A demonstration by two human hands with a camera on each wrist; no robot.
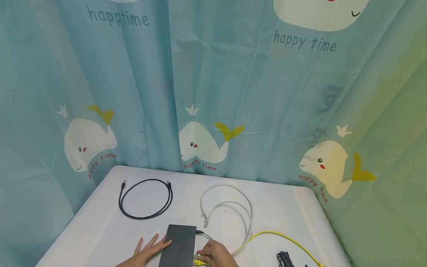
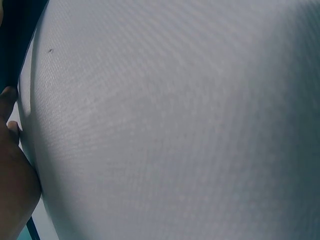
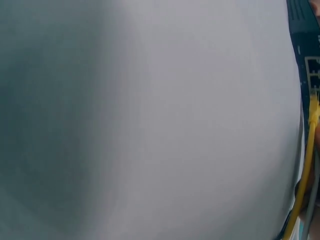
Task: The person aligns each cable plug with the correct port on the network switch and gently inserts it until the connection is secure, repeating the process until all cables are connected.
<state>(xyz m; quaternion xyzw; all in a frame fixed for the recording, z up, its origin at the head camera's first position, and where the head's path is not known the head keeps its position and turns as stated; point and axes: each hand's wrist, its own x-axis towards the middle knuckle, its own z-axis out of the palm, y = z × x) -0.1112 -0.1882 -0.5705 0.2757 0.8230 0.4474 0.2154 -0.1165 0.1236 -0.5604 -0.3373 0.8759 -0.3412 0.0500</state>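
Observation:
A flat black box with a row of ports, a network switch [image 1: 180, 243], lies at the table's near side. My left hand [image 1: 148, 252] rests with spread fingers on its left edge and top. At its right side, my right hand [image 1: 217, 254] pinches a grey cable's plug [image 1: 196, 256] close against the ports. Just below that, a yellow plug [image 1: 198, 262] sits in a port. The right wrist view shows the yellow cable [image 3: 306, 165] beside the grey cable [image 3: 312, 195], with the fingers partly hidden behind them. A black power plug [image 1: 199, 232] enters the switch's upper right side.
A coiled black network cable [image 1: 146, 218] lies at the back left. White cable [image 1: 251, 211] loops behind the right hand, two clear plugs showing. Yellow cable [image 1: 283, 235] curves toward the right, near a bundled black cord [image 1: 284, 259]. A printed curtain [image 1: 213, 74] hangs behind the table.

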